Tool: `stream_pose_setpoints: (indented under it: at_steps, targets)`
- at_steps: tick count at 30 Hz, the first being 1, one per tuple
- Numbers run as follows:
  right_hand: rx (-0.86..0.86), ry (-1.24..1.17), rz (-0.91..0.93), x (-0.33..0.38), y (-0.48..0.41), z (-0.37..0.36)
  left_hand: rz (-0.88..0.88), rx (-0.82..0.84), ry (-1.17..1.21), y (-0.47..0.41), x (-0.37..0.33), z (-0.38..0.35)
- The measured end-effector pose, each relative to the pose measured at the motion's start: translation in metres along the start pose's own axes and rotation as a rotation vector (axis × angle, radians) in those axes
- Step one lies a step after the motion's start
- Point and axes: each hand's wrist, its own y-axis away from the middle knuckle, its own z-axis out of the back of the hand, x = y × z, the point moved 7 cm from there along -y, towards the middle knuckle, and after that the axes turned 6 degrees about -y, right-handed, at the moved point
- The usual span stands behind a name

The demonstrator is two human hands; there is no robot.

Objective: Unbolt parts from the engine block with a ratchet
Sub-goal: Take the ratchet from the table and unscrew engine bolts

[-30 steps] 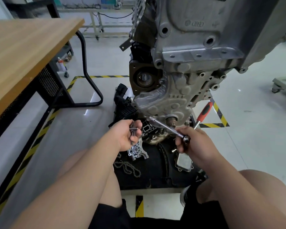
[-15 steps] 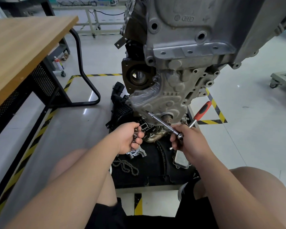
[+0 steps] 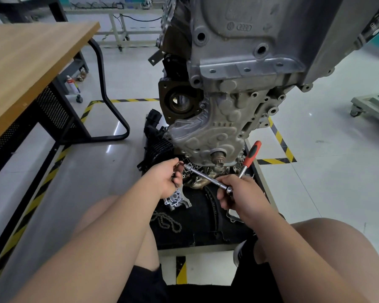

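A grey engine block (image 3: 239, 68) hangs upright in front of me, its lower timing cover (image 3: 208, 138) facing me with a crank stub at the bottom. My right hand (image 3: 241, 195) grips the head end of a chrome ratchet with a long extension bar (image 3: 202, 174), its red handle (image 3: 252, 154) sticking up to the right. The bar's tip sits just below the cover's lower left edge. My left hand (image 3: 166, 178) is curled round small dark bolts and its fingertips pinch at the bar's tip.
Removed parts lie on a black mat (image 3: 197, 224) below the engine: a water pump housing (image 3: 175, 200), a loose chain (image 3: 166, 221), a black plastic manifold (image 3: 155, 141). A wooden workbench (image 3: 26, 68) stands at left. A wheeled cart (image 3: 372, 106) is at far right.
The bar's tip has dropped away from the cover's bolt area toward my left hand, which rose to meet it. My head moved closer and lower.
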Motion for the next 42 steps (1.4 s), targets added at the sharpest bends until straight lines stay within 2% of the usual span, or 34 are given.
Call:
stream_pose_setpoints:
  at_steps: [19, 25, 30, 42]
  targets:
    - [-0.025, -0.098, -0.021, -0.006, -0.007, -0.004, -0.024, -0.056, -0.058, 0.0, 0.0, 0.003]
    - [-0.022, -0.052, -0.012, -0.004, -0.004, -0.007, -0.039, -0.063, 0.089, -0.003, -0.005, 0.002]
    - [-0.015, -0.048, -0.019, -0.003, -0.003, -0.009, -0.035, -0.053, 0.028, -0.006, -0.002, -0.001]
    - [-0.061, -0.058, -0.066, -0.007, -0.006, -0.006, -0.068, -0.03, 0.052, -0.011, -0.005, 0.001]
